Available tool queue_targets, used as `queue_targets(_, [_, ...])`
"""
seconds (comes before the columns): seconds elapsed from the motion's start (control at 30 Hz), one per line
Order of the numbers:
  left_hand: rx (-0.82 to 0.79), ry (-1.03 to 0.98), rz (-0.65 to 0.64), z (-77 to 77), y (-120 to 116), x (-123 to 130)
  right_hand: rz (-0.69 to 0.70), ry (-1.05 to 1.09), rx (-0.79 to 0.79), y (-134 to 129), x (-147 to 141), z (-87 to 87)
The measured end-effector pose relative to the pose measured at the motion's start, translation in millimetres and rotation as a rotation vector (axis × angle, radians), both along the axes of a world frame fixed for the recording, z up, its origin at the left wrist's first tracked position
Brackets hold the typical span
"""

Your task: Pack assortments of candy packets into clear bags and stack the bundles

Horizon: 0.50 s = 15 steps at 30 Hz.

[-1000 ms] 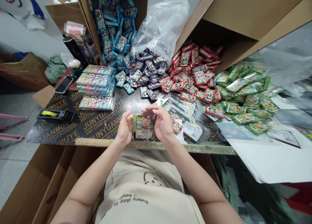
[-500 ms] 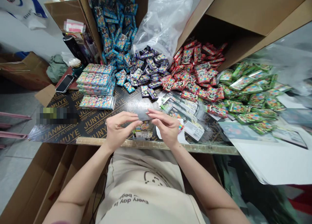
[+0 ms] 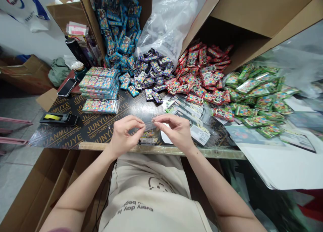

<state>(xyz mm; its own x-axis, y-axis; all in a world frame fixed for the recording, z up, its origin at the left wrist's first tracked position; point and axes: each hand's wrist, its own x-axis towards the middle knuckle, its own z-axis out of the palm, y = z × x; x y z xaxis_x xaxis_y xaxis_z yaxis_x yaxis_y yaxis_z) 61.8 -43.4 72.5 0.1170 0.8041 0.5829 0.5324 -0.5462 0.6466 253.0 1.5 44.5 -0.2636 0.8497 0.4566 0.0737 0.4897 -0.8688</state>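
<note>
My left hand [image 3: 127, 132] and my right hand [image 3: 176, 129] hover near the table's front edge, a small gap between them. Thumb and fingertips are pinched together on each hand. Something thin and clear seems to stretch between the pinches, too faint to make out. Below and between them lies a small printed packet [image 3: 149, 135] in clear wrapping. Flat printed sleeves [image 3: 193, 119] lie beyond my right hand. Farther left, wrapped packs of small boxes form a stack [image 3: 98, 85], with a shorter stack [image 3: 99, 105] in front.
Heaps of blue boxes [image 3: 123, 45], purple boxes [image 3: 153, 68], red packets [image 3: 202, 77] and green packets [image 3: 257, 94] line the back. At the left are a tape dispenser [image 3: 59, 119] and a phone [image 3: 67, 87]. White sheets [image 3: 285, 164] overhang the right edge.
The fingertips of both hands have closed into tighter pinches. My right hand has shifted slightly right. The tape dispenser, blurred out before, now shows clearly.
</note>
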Motion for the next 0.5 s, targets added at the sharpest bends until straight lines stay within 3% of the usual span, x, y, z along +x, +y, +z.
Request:
queue_targets(0.13, [0.197,0.203,-0.051,-8.0,-4.4,-1.4,0.010,-0.064,0.252,-7.7,14.4,-21.4])
queue_targets(0.27, [0.254,0.236,-0.080,-19.1,-2.4,-0.1,-0.066,-0.064,0.440,-17.8,18.3,-37.4])
queue_targets(0.4, [0.246,0.163,-0.028,-26.2,11.8,-8.4,-0.034,-0.003,0.184,5.6,10.9,-30.8])
queue_targets(0.5, [0.188,-0.074,0.214,-34.3,26.4,-36.2,-0.282,0.144,0.054,54.3,-5.9,-33.1])
